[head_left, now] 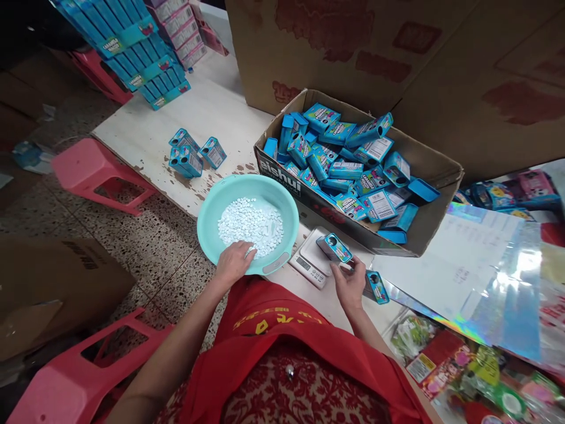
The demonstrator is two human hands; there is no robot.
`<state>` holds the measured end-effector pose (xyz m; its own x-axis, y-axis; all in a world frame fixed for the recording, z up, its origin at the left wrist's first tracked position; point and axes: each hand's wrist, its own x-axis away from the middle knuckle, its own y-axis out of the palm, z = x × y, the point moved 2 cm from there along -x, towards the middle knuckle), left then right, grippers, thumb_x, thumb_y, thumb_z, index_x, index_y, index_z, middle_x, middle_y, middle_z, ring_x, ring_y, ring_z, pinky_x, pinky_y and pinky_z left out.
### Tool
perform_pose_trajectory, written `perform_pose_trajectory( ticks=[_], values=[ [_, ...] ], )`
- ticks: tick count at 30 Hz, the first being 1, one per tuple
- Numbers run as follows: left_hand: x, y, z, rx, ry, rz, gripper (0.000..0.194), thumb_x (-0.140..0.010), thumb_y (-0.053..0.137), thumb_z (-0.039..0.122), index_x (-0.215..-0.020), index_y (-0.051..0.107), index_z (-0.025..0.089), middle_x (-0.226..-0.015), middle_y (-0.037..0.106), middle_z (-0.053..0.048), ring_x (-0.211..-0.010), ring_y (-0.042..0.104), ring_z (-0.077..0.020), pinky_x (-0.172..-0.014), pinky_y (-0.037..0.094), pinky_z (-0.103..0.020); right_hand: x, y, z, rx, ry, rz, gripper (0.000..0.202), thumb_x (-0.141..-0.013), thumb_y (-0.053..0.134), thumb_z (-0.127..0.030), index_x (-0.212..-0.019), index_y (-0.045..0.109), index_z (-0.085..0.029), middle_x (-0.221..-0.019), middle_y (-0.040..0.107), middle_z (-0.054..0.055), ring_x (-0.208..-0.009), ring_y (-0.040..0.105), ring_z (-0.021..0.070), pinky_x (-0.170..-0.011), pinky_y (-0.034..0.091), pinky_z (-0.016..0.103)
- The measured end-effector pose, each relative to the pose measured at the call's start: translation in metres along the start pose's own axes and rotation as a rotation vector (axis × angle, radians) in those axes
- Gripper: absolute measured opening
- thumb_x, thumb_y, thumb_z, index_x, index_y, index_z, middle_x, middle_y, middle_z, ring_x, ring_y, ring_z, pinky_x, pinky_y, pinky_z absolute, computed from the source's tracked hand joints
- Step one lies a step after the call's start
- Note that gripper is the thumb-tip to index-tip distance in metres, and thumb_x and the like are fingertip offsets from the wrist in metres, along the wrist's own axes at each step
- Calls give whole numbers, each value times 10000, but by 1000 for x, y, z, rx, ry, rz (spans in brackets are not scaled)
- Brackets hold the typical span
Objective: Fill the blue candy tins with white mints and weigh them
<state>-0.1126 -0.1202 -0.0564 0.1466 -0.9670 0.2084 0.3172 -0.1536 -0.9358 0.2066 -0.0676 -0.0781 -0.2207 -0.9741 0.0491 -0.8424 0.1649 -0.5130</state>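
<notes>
My left hand (pixel 233 262) reaches over the near rim of a turquoise plastic basin (pixel 205 221), its curled fingers in a heap of small white candies (pixel 251 224). Between thumb and fingers, my right hand (pixel 351 282) grips a blue candy tin (pixel 336 248), tilted at the right side of a small white digital scale (pixel 311 259). Whether the tin rests on the scale plate I cannot tell. A second blue tin (pixel 377 287) stands just right of that hand, close to its fingers.
Behind the scale, an open cardboard box (pixel 304 203) holds many blue tins. Several more tins (pixel 188 159) stand left of it on the white table (pixel 225 118). Stacked display boxes (pixel 132 53) rise at the back left. Pink stools (pixel 95 171) flank the table; packaged sweets (pixel 477 377) lie at the right.
</notes>
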Motion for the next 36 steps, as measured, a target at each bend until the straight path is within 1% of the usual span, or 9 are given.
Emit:
perform_pose_trajectory(
  ticks=[4,9,15,19,23,26,28,32,36],
  values=[
    [-11,1,1,-45,-26,-152,302,-879,495,356,-1115,620,216,-1077,630,-86,-1032,554,-276,-805,467,-366,-12,5,-8,19,-57,1,553,-693,681,-503,-1113,531,-177,-1103,537,101,-995,549,238,-789,510,394],
    [-29,5,7,-48,-26,-339,274,-769,571,182,-1039,623,183,-1103,590,-133,-1025,561,-308,-774,463,-388,-23,3,-19,41,-65,-13,510,-661,680,-567,-966,604,-165,-893,597,55,-842,571,223,-768,484,399],
    [-30,5,-6,66,-76,-360,199,-717,520,47,-802,636,185,-881,649,-81,-896,611,-248,-761,445,-334,-11,-22,-69,-17,-176,-34,414,-721,710,-457,-1019,617,-184,-913,617,49,-823,582,198,-766,471,355],
    [-34,-4,-13,183,-117,-320,179,-707,519,46,-766,631,174,-820,659,-56,-856,610,-213,-749,436,-296,-11,-11,-102,-47,-327,-137,341,-750,698,-423,-985,621,-187,-900,625,46,-821,593,197,-748,482,345],
    [-34,-29,-6,349,-187,-251,129,-774,525,145,-861,620,141,-765,643,-41,-744,605,-167,-665,447,-257,-15,11,-124,-41,-469,-203,283,-791,674,-389,-997,617,-204,-912,640,46,-844,604,199,-763,491,347],
    [-28,-64,15,784,-180,-138,152,-785,562,248,-882,611,142,-754,629,-24,-700,586,-144,-631,450,-244,-14,28,-135,-74,-567,-248,250,-811,660,-356,-1010,605,-216,-927,645,47,-862,611,203,-765,496,345],
    [-25,-91,35,1001,-75,-45,157,-763,605,283,-853,621,156,-781,629,-21,-718,574,-139,-665,453,-252,-12,40,-140,-93,-606,-302,238,-819,653,-339,-1017,600,-218,-929,644,48,-862,611,200,-762,498,340],
    [-26,-123,64,792,166,17,100,-774,554,175,-832,635,183,-846,624,-18,-765,554,-136,-731,444,-267,-5,60,-146,-109,-630,-401,239,-824,646,-353,-1017,602,-221,-932,643,47,-863,610,201,-768,499,341],
    [-30,-121,60,679,213,47,233,-761,510,98,-932,637,192,-889,620,-20,-778,555,-140,-742,445,-270,0,70,-147,-121,-612,-436,242,-817,649,-369,-1009,604,-229,-922,649,40,-862,611,203,-768,499,340]
  ],
)
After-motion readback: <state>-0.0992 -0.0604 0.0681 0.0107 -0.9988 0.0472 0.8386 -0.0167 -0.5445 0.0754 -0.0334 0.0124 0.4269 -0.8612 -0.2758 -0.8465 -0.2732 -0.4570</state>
